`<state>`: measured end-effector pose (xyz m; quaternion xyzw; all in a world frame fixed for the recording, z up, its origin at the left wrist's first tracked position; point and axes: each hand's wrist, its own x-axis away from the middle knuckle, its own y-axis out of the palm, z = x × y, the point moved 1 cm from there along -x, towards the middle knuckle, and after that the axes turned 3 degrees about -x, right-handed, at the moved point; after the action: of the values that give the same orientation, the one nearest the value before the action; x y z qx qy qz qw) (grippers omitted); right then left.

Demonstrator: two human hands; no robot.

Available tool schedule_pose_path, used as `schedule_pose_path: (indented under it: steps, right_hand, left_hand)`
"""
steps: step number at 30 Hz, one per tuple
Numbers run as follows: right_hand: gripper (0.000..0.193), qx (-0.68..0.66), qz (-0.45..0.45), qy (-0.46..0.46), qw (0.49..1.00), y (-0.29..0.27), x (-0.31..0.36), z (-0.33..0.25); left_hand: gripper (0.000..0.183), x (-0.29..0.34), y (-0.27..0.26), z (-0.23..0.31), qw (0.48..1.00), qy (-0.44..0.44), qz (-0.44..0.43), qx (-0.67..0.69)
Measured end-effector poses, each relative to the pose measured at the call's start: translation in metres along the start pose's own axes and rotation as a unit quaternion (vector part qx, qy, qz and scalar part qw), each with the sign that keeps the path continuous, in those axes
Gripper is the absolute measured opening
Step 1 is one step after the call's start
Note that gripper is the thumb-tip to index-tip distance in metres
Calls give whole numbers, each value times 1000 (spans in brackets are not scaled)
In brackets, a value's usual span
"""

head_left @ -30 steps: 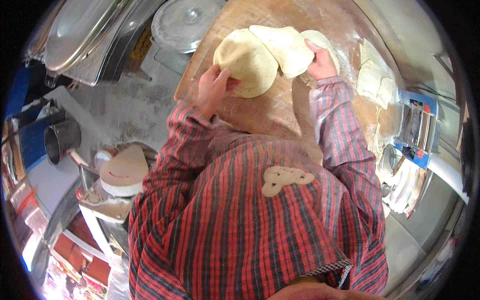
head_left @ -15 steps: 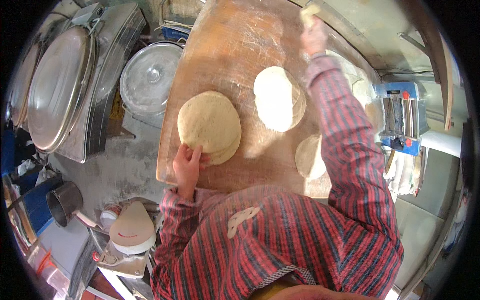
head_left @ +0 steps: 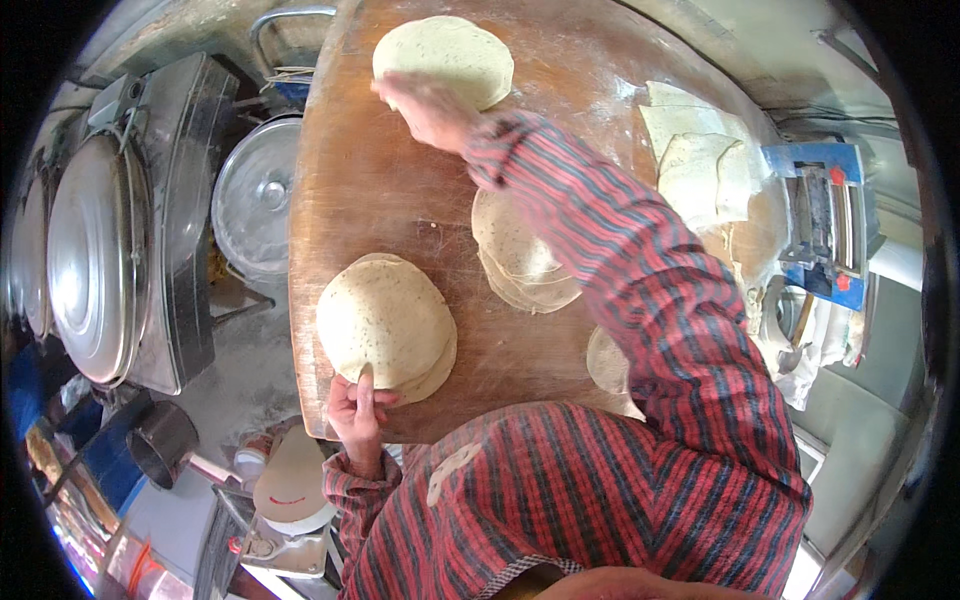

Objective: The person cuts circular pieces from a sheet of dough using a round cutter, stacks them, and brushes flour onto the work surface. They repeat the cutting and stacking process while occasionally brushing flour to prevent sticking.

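Note:
At the near left of the wooden board [head_left: 390, 215], my left hand [head_left: 360, 412] pinches the near edge of a stack of thin, speckled dough rounds [head_left: 385, 325], thumb on top. Toward the far side lies a pale dough round [head_left: 450, 55]. My right hand [head_left: 430, 108] reaches across to its near edge, and motion blur smears the fingers, so their grip is unclear. Under my right forearm a second stack of dough rounds [head_left: 520, 255] is partly covered by the sleeve. Another dough round [head_left: 605, 360] shows beside that sleeve.
Pale dough sheets [head_left: 700, 160] lie at the board's right, near a blue-framed machine with rollers [head_left: 822, 225]. To the left stand a large round metal lid [head_left: 95, 260] and a lidded pot [head_left: 260, 200]. A saucepan [head_left: 165, 442] and a scale [head_left: 290, 545] are at the lower left.
My right hand has swept left from the far right of the board. A dough round now lies at the far left. The view has shifted; my left hand stays at its stack.

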<state>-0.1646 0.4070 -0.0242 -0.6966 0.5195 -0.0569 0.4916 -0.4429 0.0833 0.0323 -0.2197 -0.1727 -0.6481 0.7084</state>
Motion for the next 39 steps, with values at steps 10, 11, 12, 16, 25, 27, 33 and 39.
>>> schedule_pose_path:
  steps: [10, 11, 12, 16, 25, 27, 33, 39]
  right_hand:
    - [57, 50, -130, 60, 988, -109, 53, -30]
    - [65, 82, -36, 117, 989, -112, 40, -12]
    - [67, 137, -38, 226, 964, -108, 32, 8]
    - [70, 72, -122, 422, 895, -93, 12, 54]
    - [58, 98, -148, 380, 908, -76, 5, -11]
    - [57, 3, -154, 386, 910, -63, 13, -11]
    - [61, 67, -118, 381, 915, -55, 21, 1]
    - [65, 133, -97, 186, 969, -80, 45, -128]
  left_hand:
    - [19, 0, 4, 4, 1000, -8, 27, 12]
    - [20, -1, 5, 3, 998, -38, 44, -1]
    - [19, -1, 6, 3, 998, -34, 43, 6]
    - [17, -1, 6, 6, 998, -34, 41, 30]
    - [19, 4, 9, 17, 995, -10, 48, 87]
    - [19, 2, 7, 19, 996, -57, 37, 65]
    - [22, -4, -1, 21, 997, -53, -45, 41]
    - [31, -5, 1, 27, 995, -20, -76, 58]
